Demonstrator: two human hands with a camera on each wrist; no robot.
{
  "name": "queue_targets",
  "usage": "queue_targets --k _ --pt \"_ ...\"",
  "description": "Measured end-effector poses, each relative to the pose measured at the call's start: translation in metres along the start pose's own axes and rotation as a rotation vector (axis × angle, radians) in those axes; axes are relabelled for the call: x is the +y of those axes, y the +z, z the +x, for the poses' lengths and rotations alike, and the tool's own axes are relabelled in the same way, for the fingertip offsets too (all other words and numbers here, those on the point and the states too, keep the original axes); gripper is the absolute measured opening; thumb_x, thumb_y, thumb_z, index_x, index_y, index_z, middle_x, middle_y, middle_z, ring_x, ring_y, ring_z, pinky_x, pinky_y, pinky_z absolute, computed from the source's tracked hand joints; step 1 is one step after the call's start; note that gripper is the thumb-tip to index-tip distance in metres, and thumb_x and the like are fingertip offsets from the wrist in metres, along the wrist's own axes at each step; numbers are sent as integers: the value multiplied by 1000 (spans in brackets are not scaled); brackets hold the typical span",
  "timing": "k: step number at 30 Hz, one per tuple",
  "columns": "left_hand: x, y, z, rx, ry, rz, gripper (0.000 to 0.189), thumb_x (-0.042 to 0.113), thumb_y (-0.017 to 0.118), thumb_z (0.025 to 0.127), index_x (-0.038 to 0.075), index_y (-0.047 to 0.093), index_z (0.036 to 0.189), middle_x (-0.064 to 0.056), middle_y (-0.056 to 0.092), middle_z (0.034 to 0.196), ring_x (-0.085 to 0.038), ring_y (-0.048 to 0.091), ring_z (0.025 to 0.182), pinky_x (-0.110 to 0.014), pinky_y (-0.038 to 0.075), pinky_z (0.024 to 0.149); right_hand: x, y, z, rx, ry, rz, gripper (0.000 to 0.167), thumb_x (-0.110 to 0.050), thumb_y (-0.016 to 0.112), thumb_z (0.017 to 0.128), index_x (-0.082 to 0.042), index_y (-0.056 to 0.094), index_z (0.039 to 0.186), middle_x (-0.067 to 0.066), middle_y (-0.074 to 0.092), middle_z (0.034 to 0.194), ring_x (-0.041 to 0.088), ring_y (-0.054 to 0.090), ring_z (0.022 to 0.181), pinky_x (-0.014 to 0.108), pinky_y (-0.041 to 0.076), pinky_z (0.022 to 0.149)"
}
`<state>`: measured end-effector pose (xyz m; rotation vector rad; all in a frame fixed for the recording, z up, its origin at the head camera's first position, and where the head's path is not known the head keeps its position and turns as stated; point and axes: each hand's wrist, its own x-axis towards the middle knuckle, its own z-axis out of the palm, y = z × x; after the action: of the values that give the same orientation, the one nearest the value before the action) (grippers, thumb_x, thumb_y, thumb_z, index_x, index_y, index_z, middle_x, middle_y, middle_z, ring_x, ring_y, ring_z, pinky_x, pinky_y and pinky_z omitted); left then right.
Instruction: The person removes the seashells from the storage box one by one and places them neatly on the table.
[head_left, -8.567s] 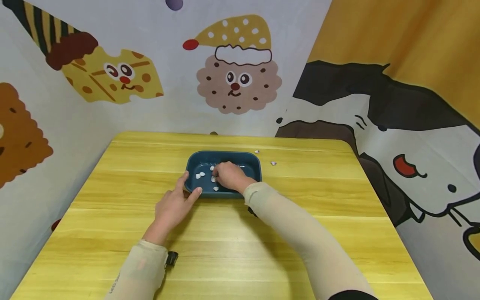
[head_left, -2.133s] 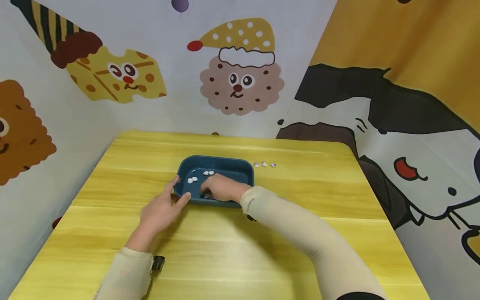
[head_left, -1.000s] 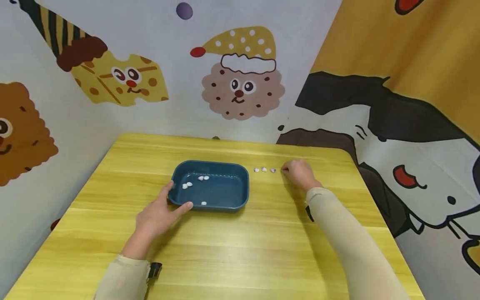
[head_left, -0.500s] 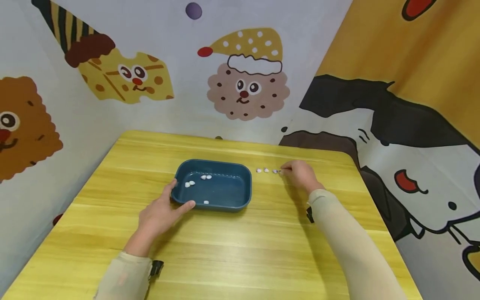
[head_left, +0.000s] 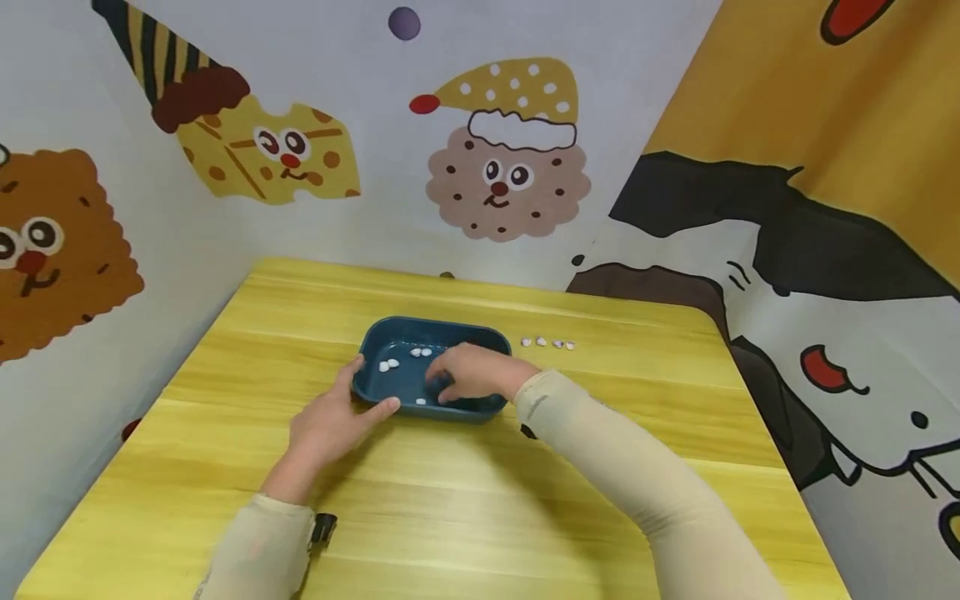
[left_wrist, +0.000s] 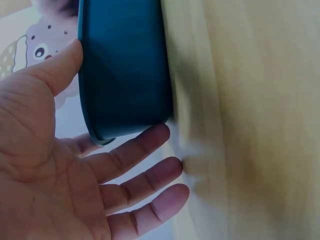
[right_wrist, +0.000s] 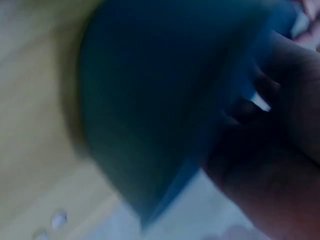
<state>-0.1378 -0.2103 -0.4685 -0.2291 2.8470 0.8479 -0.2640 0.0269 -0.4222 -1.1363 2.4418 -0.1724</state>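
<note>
A dark blue rectangular tray [head_left: 431, 412] sits on the table with several small white shell-like pieces [head_left: 389, 365] in its left part. One white piece [head_left: 421, 402] lies by its near wall. My left hand [head_left: 326, 425] spans the tray's near left corner, thumb on the rim; in the left wrist view its fingers [left_wrist: 145, 195] are extended beside the tray's outer wall. Over the tray's right half is my right hand [head_left: 476, 372], thumb and forefinger apart above the tray floor, nothing visible between them. The right wrist view is dark and blurred.
Several small whitish-purple pieces [head_left: 542, 342] form a row on the yellow wood-grain table [head_left: 637, 375], right of the tray. A cloth wall [head_left: 360, 233] with printed cartoon figures stands behind the table.
My right hand has left the row and moved left over the tray. Another small piece now lies at the row's right end, where my right fingers were. My left hand stays at the tray corner.
</note>
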Motion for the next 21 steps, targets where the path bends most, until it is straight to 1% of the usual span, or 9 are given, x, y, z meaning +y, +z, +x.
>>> queue_targets --k 2,5,7,10,13,14,16,19,21 --pt "0 3 2 2 -6 -5 112 85 57 92 22 14 174 -32 65 142 -35 70 89 -37 45 60 -7 10 9 -75 40 -41 31 -15 73 103 -24 74 133 -5 74 128 13 69 115 34 57 102" --pt "-3 3 3 18 -21 -7 111 85 57 91 24 16 173 -29 72 127 -29 65 78 -36 42 57 -11 19 18 -97 69 -69 30 1 69 102 -26 78 114 -7 74 109 12 67 99 32 57 92" --pt "-5 1 3 28 -29 -4 110 85 57 91 24 16 173 -29 73 123 -29 64 77 -37 42 56 -11 21 21 -82 46 -72 36 7 64 101 -26 77 104 -9 72 100 10 64 92 30 56 86" --pt "-6 -2 4 34 -24 -1 111 84 57 92 21 15 174 -31 71 128 -31 66 80 -37 42 56 -9 22 23 -48 -24 -69 36 8 62 102 -24 76 95 -7 72 92 11 61 82 29 54 79" --pt "-8 -3 4 34 -13 2 111 83 56 93 20 14 174 -33 68 134 -33 68 87 -36 43 57 -9 25 28 -2 -98 -55 31 4 65 102 -24 79 100 -8 75 97 9 65 86 26 55 81" --pt "-8 -3 4 31 -8 3 111 83 57 93 20 13 174 -34 68 135 -34 69 89 -36 44 57 -10 27 30 19 -118 -54 27 2 67 102 -23 79 104 -7 76 101 9 67 91 26 56 85" --pt "-8 -3 4 24 -5 7 111 83 57 93 21 13 174 -34 67 136 -35 70 91 -36 44 57 -12 31 37 74 -150 -65 21 -6 73 101 -23 76 113 -6 76 112 12 70 111 28 57 97" --pt "-5 -1 4 6 0 10 112 86 55 92 23 12 174 -32 68 134 -36 71 93 -37 45 58 -17 38 48 135 -182 -111 27 -16 77 100 -24 70 125 -3 72 125 17 67 126 32 54 107" --pt "-4 0 4 -5 3 8 113 87 54 91 23 11 174 -31 70 131 -34 71 91 -37 44 58 -20 40 54 152 -193 -151 29 -21 77 101 -25 71 128 -3 70 127 16 65 125 32 54 107"
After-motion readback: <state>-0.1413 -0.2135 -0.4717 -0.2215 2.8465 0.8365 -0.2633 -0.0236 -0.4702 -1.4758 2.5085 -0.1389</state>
